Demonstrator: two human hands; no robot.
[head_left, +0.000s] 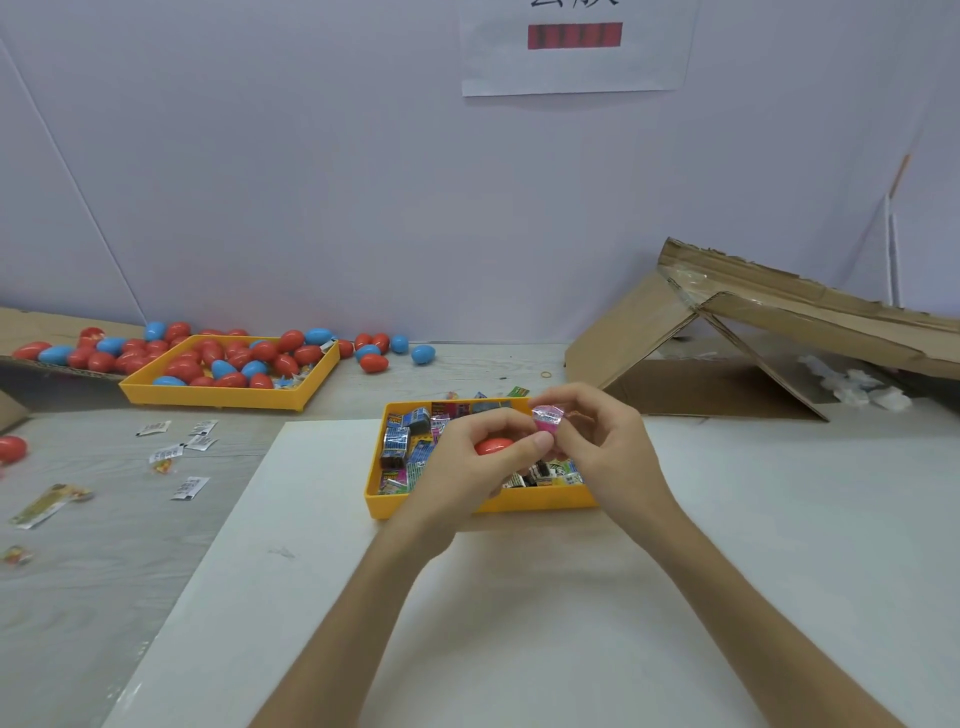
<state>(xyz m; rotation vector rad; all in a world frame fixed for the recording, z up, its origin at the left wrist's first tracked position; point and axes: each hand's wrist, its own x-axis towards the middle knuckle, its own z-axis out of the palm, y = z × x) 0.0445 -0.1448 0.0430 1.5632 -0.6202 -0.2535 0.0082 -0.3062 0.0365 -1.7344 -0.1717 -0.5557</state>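
The left hand (465, 470) curled around a red egg (493, 446) above the yellow tray (467, 507). The right hand (608, 447) pinched a pink packet (546, 422) just beside the egg, to its right and a little higher. The egg's long axis lay about sideways, so the packet probably needed to go left and down.

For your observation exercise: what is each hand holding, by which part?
Left hand: red egg, round its body; right hand: pink packet, by its side.
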